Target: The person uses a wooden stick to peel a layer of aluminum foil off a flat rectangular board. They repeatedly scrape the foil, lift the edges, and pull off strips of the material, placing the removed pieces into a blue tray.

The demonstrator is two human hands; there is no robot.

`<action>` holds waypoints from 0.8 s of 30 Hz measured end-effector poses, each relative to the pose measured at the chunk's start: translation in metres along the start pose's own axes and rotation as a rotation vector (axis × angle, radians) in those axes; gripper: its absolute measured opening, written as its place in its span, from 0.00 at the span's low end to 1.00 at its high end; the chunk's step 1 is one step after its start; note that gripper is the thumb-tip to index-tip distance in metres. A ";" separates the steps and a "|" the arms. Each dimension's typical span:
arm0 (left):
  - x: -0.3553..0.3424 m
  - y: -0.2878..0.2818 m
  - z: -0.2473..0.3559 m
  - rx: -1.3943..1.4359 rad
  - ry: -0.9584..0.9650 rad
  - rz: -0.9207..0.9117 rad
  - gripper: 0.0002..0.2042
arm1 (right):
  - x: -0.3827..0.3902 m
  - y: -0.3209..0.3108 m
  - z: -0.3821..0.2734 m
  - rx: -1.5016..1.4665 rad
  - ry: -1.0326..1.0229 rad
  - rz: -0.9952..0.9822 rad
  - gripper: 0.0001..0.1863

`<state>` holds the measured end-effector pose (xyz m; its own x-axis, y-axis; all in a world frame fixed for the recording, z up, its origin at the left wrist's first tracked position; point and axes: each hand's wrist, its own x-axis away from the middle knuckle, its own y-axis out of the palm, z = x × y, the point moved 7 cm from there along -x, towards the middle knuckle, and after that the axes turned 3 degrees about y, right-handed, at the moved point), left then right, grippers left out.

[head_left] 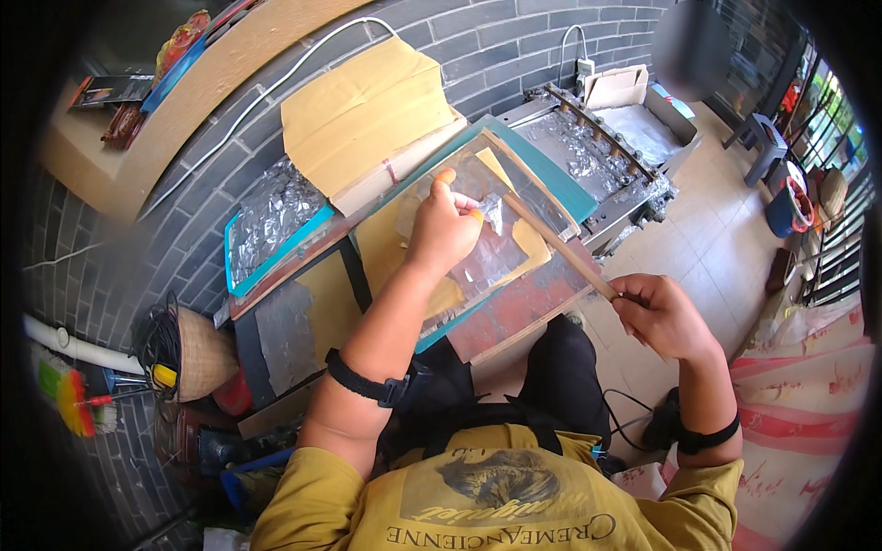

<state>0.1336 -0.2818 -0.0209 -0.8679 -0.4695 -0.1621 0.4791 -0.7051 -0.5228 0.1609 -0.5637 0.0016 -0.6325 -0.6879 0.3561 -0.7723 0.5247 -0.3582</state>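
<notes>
My right hand (666,315) is closed around the near end of a long wooden stick (565,250). Its far end reaches a crumpled scrap of thin silvery foil (493,213) above the work board. Beside that scrap is my left hand (445,226), with yellow coverings on two fingertips; one finger points away while the others bend, and the fingertips look apart. Beneath both lies a stack of tan paper sheets (378,248) with a greyish translucent sheet (487,266) over it, on a worn reddish board (514,312).
A blue-rimmed tray (241,286) of crumpled foil stands left, beside a box under tan paper (363,110). A metal frame with foil bits (588,151) is at the far right, near an open carton (643,129). A wicker basket (204,354) sits lower left.
</notes>
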 end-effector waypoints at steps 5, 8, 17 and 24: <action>0.000 0.000 -0.004 0.020 0.015 0.012 0.30 | -0.017 0.003 -0.007 0.000 -0.030 0.026 0.09; -0.001 0.000 -0.006 0.027 0.027 0.015 0.31 | -0.029 0.006 -0.007 -0.001 -0.091 0.006 0.09; -0.006 -0.002 -0.016 0.046 0.017 0.034 0.29 | -0.039 0.008 -0.007 -0.030 -0.079 0.027 0.09; -0.031 -0.020 -0.022 0.420 -0.341 0.010 0.15 | -0.014 0.004 -0.009 0.055 -0.076 0.085 0.08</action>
<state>0.1482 -0.2418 -0.0237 -0.8049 -0.5737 0.1517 0.5589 -0.8188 -0.1313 0.1657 -0.5477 0.0030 -0.6875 -0.6792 0.2570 -0.7104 0.5554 -0.4322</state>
